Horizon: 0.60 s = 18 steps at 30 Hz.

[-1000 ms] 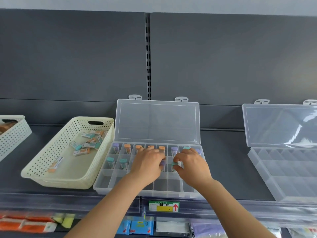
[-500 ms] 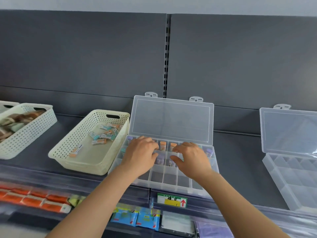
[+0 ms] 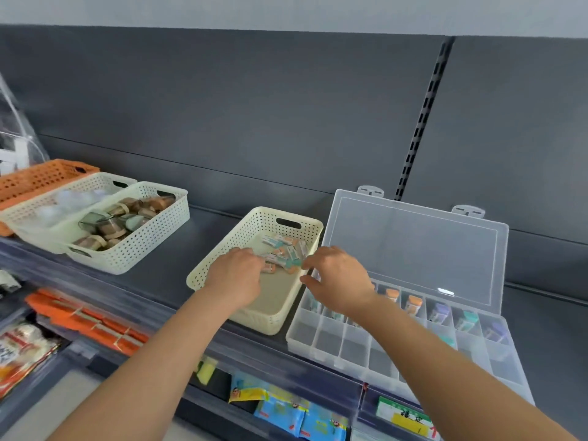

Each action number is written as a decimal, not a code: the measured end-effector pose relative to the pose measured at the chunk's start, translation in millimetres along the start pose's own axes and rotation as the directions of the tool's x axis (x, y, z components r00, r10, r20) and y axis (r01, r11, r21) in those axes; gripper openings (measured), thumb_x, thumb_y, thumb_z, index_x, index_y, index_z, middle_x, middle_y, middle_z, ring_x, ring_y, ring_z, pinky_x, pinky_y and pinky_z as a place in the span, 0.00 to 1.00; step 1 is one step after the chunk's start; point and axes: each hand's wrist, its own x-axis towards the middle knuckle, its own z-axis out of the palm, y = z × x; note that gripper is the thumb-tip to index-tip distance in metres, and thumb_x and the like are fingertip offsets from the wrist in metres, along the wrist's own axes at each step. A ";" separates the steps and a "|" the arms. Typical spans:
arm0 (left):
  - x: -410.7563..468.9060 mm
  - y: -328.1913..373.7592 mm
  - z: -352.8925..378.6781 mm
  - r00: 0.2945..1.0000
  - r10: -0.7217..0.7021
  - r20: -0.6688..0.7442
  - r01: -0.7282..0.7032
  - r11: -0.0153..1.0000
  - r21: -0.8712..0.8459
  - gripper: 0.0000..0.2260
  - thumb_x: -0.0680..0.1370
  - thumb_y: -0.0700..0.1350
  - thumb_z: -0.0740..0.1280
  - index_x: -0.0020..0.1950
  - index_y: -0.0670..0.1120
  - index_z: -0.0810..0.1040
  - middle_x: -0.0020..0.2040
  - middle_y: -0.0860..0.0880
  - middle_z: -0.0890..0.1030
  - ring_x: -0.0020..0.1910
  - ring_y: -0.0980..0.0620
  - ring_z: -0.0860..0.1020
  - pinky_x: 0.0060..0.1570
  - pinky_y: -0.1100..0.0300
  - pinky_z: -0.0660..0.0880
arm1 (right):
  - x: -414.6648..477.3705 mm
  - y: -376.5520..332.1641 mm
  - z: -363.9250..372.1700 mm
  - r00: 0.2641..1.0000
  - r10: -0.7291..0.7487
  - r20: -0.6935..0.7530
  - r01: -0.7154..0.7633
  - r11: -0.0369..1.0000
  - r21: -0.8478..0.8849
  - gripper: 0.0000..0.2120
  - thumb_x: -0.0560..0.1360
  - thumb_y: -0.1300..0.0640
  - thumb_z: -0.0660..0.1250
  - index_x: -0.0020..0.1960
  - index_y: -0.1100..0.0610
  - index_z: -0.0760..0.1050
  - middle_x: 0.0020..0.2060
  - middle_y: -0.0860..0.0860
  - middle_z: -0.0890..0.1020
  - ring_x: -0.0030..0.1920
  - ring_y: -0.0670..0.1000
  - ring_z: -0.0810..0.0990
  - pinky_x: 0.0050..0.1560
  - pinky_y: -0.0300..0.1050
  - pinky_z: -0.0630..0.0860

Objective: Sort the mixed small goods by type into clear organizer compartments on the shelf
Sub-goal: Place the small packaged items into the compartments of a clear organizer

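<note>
- Organizer [image 3: 350, 348] is sitting lower right, vials [image 3: 415, 303] in its back row.
- Right hand [image 3: 337, 278], earlier among the vials, is hovering at its left edge, fingers loosely spread, holding nothing.
- Left hand [image 3: 237, 275] is now reaching into the centre basket [image 3: 254, 224], touching packets [image 3: 286, 251]; I cannot tell its grip.

Just below the front edge of the clear organizer box [image 3: 327, 340], a green and yellow shelf tag [image 3: 405, 416] carries dark characters too blurred to read, beside part of a red arrow. Print on the blue packets [image 3: 286, 413] lower left of that box is illegible.
</note>
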 end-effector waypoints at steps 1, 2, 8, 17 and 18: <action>3.8 -10.9 2.3 0.999 -0.019 0.044 0.019 1.000 0.010 0.14 0.77 0.37 0.59 0.59 0.45 0.77 0.54 0.47 0.75 0.54 0.48 0.73 0.46 0.56 0.72 | 11.6 -7.3 4.9 1.000 -0.014 0.020 0.014 1.000 -0.020 0.13 0.77 0.49 0.63 0.58 0.51 0.79 0.54 0.51 0.80 0.55 0.53 0.76 0.52 0.49 0.78; 7.7 -21.1 5.1 0.996 -0.033 0.088 0.031 0.999 0.018 0.13 0.77 0.36 0.59 0.58 0.44 0.76 0.54 0.46 0.75 0.54 0.47 0.73 0.45 0.57 0.71 | 23.6 -14.1 10.6 0.999 -0.023 0.042 0.025 0.999 -0.045 0.13 0.77 0.49 0.63 0.58 0.51 0.79 0.53 0.52 0.80 0.54 0.53 0.76 0.50 0.49 0.78; 31.8 -59.1 29.3 0.959 -0.012 0.283 0.010 1.000 0.009 0.13 0.75 0.30 0.56 0.55 0.40 0.75 0.56 0.43 0.73 0.50 0.45 0.73 0.45 0.55 0.69 | 87.6 -41.0 53.8 0.961 0.057 0.272 0.009 0.972 -0.236 0.13 0.78 0.50 0.61 0.59 0.52 0.77 0.54 0.53 0.79 0.55 0.54 0.76 0.54 0.50 0.76; 60.3 -73.0 52.3 0.923 0.174 0.344 -0.215 0.973 0.085 0.13 0.79 0.35 0.56 0.63 0.37 0.70 0.50 0.42 0.73 0.56 0.40 0.75 0.50 0.52 0.71 | 118.0 -49.6 91.5 0.905 0.243 0.349 -0.119 0.933 -0.341 0.13 0.76 0.64 0.63 0.60 0.57 0.74 0.55 0.55 0.76 0.53 0.55 0.78 0.46 0.47 0.76; 62.8 -73.9 52.9 0.928 0.198 0.315 -0.238 0.967 0.093 0.13 0.80 0.36 0.54 0.64 0.38 0.68 0.42 0.46 0.70 0.55 0.40 0.76 0.48 0.52 0.70 | 119.0 -48.9 91.9 0.906 0.257 0.336 -0.146 0.936 -0.320 0.13 0.75 0.64 0.63 0.59 0.57 0.73 0.55 0.54 0.76 0.53 0.55 0.78 0.45 0.47 0.76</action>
